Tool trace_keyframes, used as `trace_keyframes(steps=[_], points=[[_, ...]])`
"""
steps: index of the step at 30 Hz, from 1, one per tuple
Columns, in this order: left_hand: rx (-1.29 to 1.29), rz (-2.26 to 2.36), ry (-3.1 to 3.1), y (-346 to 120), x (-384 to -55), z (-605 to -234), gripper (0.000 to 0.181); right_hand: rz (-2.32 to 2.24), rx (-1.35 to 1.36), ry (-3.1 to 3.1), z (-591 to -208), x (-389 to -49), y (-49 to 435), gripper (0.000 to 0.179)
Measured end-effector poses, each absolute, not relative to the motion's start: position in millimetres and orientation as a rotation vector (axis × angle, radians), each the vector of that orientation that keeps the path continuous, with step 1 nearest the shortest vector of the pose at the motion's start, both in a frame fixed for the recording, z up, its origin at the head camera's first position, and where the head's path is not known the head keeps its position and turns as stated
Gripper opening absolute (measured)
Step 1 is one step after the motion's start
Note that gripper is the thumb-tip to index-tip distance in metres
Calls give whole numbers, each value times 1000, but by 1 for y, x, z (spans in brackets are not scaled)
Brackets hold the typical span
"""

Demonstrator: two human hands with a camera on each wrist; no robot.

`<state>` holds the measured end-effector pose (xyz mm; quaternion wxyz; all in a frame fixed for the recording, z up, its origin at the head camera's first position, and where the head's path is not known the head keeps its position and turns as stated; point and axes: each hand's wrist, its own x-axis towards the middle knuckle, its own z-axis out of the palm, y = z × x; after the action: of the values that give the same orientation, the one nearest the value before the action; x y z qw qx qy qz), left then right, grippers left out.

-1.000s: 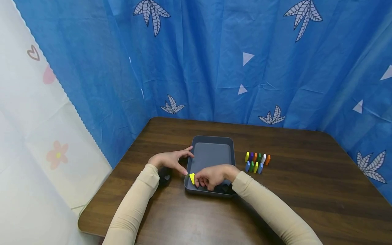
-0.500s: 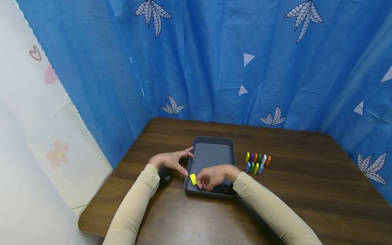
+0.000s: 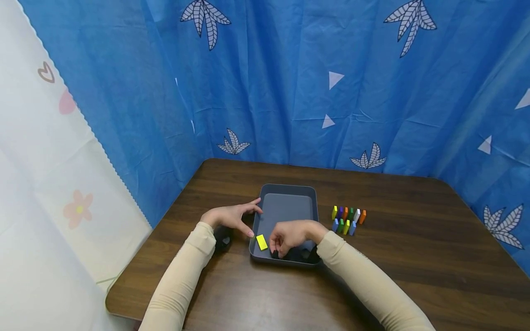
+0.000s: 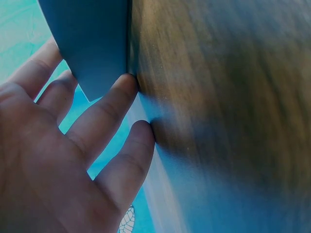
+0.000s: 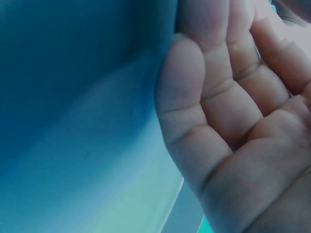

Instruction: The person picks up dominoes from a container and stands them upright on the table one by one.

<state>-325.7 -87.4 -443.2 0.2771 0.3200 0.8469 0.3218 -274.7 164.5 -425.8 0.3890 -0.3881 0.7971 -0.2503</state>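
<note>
A dark grey rectangular tray (image 3: 287,207) rests on the wooden table. My left hand (image 3: 229,216) lies along its left side with fingers spread; in the left wrist view its fingers (image 4: 104,114) reach the tray's edge and the tabletop. One small yellow block (image 3: 262,242) lies flat in the tray's near left corner. My right hand (image 3: 291,234) is low over the tray's near end, just right of that block and apart from it, with its fingers bent downward. A dark patch shows under its fingertips; I cannot tell whether they hold something.
Right of the tray, small coloured blocks (image 3: 345,214) stand on end in two rows on the table (image 3: 414,243). A blue curtain (image 3: 290,92) hangs behind the table, and a white cloth (image 3: 62,161) hangs on the left.
My right hand has drawn slightly right, away from the yellow block. That block, partly covered and tilted before, now lies flat in full view. The left hand has stayed put.
</note>
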Motion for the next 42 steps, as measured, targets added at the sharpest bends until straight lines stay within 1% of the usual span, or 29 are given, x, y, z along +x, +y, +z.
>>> trace_keyframes(steps=[4, 12, 20, 26, 38, 42], points=[[851, 866, 2280, -87, -325, -442, 77, -729, -982, 2064, -421, -275, 167, 6], [839, 860, 2285, -86, -325, -442, 78, -930, -975, 2109, -416, -274, 172, 8], [833, 857, 2282, -86, -325, -442, 78, -1148, -1025, 2095, -406, -273, 182, 10], [813, 862, 2284, -86, -324, -441, 79, -1208, -1045, 2103, -402, -272, 188, 9], [795, 869, 2287, -86, -324, -442, 78, -1300, -1061, 2074, -397, -264, 206, 21], [794, 869, 2289, -85, -324, -441, 78, -1340, -1083, 2066, -397, -262, 214, 22]])
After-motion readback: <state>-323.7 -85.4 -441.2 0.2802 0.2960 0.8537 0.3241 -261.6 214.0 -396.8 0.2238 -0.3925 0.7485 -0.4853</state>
